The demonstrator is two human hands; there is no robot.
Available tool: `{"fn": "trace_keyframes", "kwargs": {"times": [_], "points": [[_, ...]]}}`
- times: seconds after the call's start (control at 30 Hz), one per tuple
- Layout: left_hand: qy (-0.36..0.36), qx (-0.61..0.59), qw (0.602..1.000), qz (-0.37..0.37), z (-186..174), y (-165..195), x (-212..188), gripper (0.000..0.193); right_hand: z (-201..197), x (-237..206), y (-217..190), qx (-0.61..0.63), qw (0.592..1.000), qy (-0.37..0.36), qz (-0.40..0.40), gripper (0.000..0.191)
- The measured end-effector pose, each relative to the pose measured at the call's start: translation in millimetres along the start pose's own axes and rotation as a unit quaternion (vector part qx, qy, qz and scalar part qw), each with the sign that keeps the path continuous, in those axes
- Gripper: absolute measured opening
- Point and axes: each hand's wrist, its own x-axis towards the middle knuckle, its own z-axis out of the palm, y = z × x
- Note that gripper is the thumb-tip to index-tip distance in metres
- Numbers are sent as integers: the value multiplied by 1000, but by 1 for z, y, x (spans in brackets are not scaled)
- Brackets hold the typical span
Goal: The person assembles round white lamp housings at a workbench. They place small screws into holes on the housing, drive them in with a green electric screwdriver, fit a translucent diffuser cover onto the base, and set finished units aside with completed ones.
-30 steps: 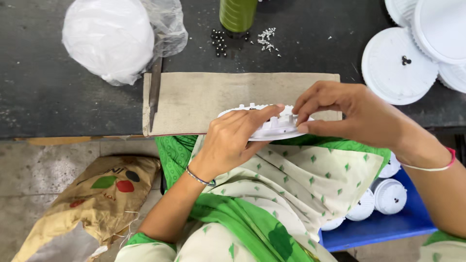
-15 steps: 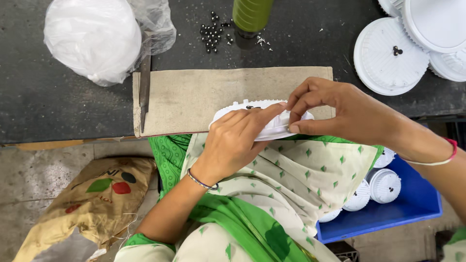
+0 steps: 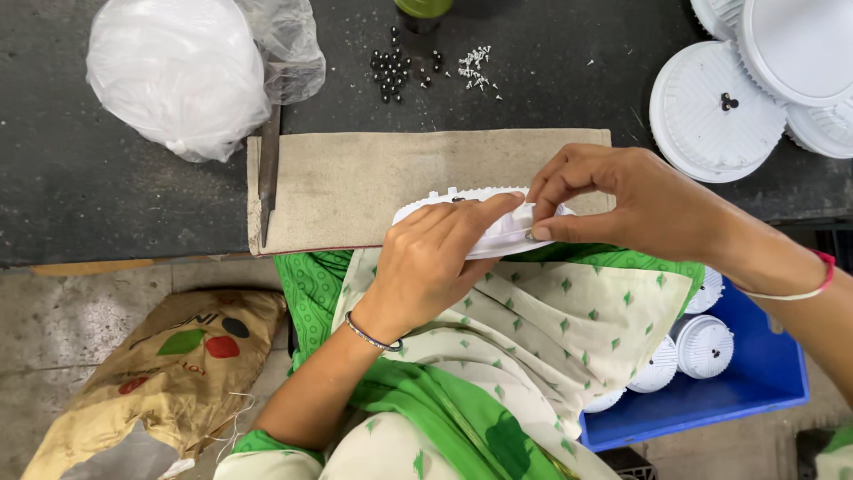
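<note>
My left hand (image 3: 435,258) grips a round white ribbed plastic disc (image 3: 498,233), held tilted over the near edge of a beige cloth mat (image 3: 373,182). My right hand (image 3: 622,200) pinches the disc's right rim with thumb and forefinger. Both hands cover most of the disc; only its toothed far rim and a part of its underside show.
The dark table (image 3: 89,204) carries a white plastic bag (image 3: 182,76), a metal tool (image 3: 268,173), small black beads (image 3: 395,67), tiny screws (image 3: 475,69), a green cylinder (image 3: 422,7) and white discs (image 3: 715,111). A blue bin (image 3: 755,391) of white parts is at right, a sack (image 3: 169,373) at left.
The view has shifted a little, so the table things sit further right and higher in the frame. Both hands keep hold of the disc, my right fingers working along its rim.
</note>
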Motion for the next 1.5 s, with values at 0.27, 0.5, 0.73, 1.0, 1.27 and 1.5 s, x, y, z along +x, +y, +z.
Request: {"fn": "trace_keyframes", "kwargs": {"times": [0.27, 0.5, 0.73, 1.0, 1.27, 1.5], "points": [[-7, -3, 1000, 0, -9, -6, 2, 56, 1, 8, -5, 16, 999, 20, -36, 17], [0, -16, 1000, -11, -12, -10, -3, 45, 3, 14, -1, 57, 998, 11, -12, 16], [24, -33, 999, -31, -17, -17, -5, 47, -20, 38, -19, 188, 961, 178, -97, 29], [35, -64, 996, -43, -26, -21, -4, 48, -2, 123, -77, 243, 884, 266, -299, 21], [61, -44, 996, -47, -21, -17, -6, 46, -13, 53, -45, 348, 808, 389, -272, 19], [60, -36, 997, -41, -16, -11, -4, 45, 10, -10, -29, 390, 802, 327, -312, 22]]}}
